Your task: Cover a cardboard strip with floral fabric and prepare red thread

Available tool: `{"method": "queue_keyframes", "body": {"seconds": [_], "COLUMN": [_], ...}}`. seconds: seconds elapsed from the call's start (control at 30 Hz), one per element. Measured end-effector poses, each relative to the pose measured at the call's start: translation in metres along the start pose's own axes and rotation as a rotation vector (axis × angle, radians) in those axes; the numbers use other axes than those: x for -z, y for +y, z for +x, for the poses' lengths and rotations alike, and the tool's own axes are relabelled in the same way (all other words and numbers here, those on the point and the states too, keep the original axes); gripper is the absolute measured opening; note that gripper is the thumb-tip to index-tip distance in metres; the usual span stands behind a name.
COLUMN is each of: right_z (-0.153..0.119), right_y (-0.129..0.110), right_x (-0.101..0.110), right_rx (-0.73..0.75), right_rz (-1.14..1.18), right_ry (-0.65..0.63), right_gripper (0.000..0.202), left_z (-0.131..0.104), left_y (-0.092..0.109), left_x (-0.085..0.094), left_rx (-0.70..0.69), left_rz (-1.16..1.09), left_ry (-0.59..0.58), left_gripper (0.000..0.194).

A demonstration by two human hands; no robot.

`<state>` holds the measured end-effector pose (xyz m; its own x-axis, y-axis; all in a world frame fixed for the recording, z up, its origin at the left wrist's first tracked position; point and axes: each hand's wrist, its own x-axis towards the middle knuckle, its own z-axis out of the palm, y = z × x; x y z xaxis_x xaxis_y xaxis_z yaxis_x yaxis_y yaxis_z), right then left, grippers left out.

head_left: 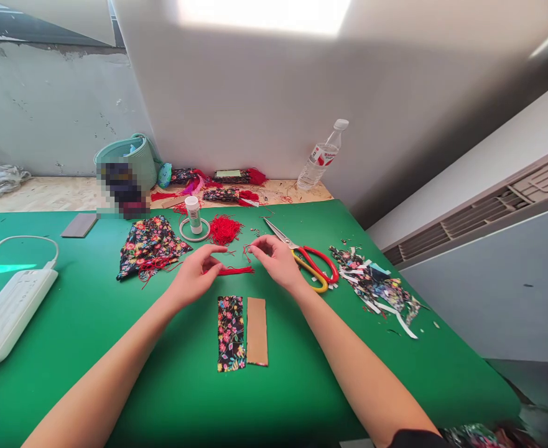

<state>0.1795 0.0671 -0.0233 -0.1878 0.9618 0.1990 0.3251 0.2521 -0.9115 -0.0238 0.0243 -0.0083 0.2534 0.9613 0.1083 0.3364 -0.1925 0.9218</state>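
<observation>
My left hand is curled round a bundle of red threads, whose loose ends stick out to the right past the thumb. By its forefinger a thin strand of red thread shows. My right hand pinches a short piece of red thread between thumb and forefinger. Nearer to me, a strip of black floral fabric lies beside a brown card strip on the green tabletop. Scissors with red and yellow handles lie partly open just right of my right hand.
A glue stick stands by a ring and a red thread heap. Floral cloth lies left, scraps right. Behind are floral tasselled pieces, a bottle and a teal basket. A power strip lies far left.
</observation>
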Motion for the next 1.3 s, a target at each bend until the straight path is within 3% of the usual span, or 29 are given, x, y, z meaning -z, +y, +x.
{"method": "queue_keyframes", "body": {"seconds": [0.13,0.37,0.67,0.9,1.13,1.3], "right_z": [-0.004,-0.008,-0.005,-0.001,0.0,-0.002], "right_y": [-0.008,-0.015,-0.01,-0.007,-0.008,-0.01], "right_x": [-0.007,-0.015,-0.014,-0.01,-0.006,-0.006], "right_rx": [-0.037,-0.039,-0.046,-0.039,-0.101,-0.13], "right_rz": [0.145,0.299,0.314,0.378,0.508,0.604], "right_ry": [-0.054,-0.131,-0.052,0.074,0.192,0.142], "right_gripper": [0.018,0.025,0.027,0.03,0.031,0.03], "left_z": [-0.003,0.003,0.018,0.021,0.019,0.015], "left_y": [0.006,-0.001,-0.02,-0.034,-0.027,-0.015], "left_x": [-0.013,-0.02,-0.018,-0.007,0.004,0.001], "left_rx": [-0.012,-0.071,-0.119,-0.133,-0.19,-0.21], "left_rz": [-0.357,-0.371,-0.28,-0.042,0.226,0.152], "left_ry": [-0.108,-0.181,-0.012,0.165,0.279,0.27], "left_gripper": [0.047,0.049,0.044,0.039,0.021,0.016]}}
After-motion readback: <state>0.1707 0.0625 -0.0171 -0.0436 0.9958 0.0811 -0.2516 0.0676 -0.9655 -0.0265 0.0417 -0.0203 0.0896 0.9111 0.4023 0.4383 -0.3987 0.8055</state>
